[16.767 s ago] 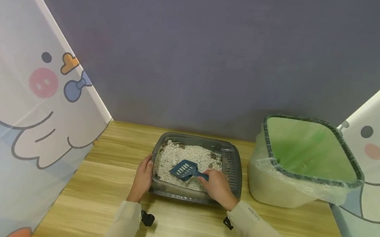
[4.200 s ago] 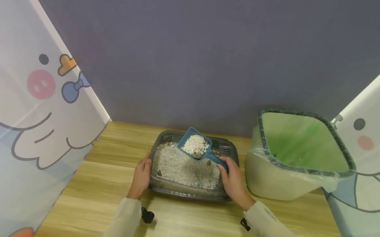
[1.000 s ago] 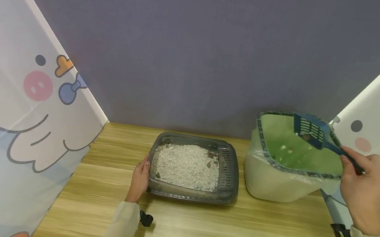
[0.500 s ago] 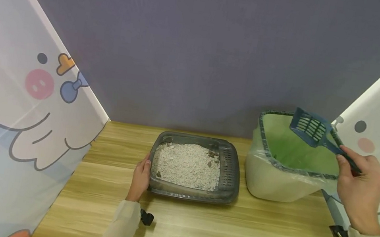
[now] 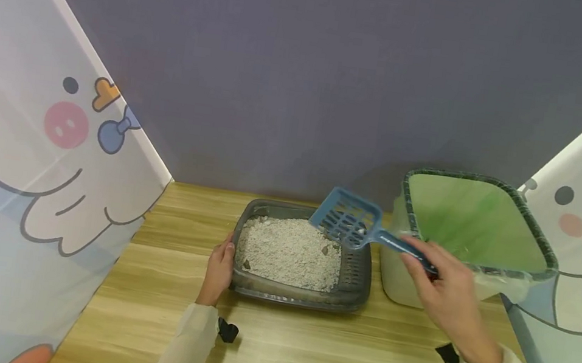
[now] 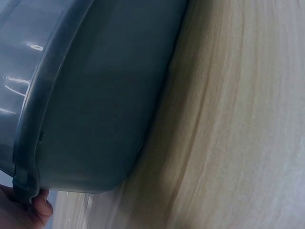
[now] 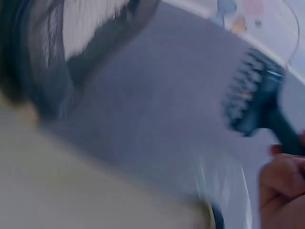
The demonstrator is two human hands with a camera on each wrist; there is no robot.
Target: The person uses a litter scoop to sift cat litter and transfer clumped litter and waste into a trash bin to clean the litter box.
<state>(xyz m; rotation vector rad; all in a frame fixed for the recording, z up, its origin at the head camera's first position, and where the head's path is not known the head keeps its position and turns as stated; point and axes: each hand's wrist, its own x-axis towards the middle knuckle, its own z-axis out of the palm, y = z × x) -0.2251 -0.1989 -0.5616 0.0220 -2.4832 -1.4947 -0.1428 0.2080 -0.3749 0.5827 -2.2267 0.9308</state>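
Observation:
A dark grey litter box [image 5: 298,298] stands on the wooden table, filled with pale litter [image 5: 287,251] and a few brown clumps [image 5: 325,250]. My left hand [image 5: 218,273] grips its left rim; the left wrist view has fingers [image 6: 43,207] curled at the rim's corner. In my right hand [image 5: 450,291] is a blue slotted litter scoop [image 5: 349,217], held by its handle, its blade over the back right of the box. Through the slots the blade looks bare of litter. The right wrist view is blurred but shows the scoop [image 7: 255,95] raised above the table.
To the right of the box stands a pale bin lined with a clear bag, its dark-edged rim [image 5: 533,229] partly behind my right hand. A dark grey wall [image 5: 303,85] closes the back, and cartoon-printed panels [image 5: 9,138] flank both sides.
Litter fell from the scoop into the bin about a second ago. Since then my right hand has swung the scoop leftward, from over the bin to the box. My left hand stays put.

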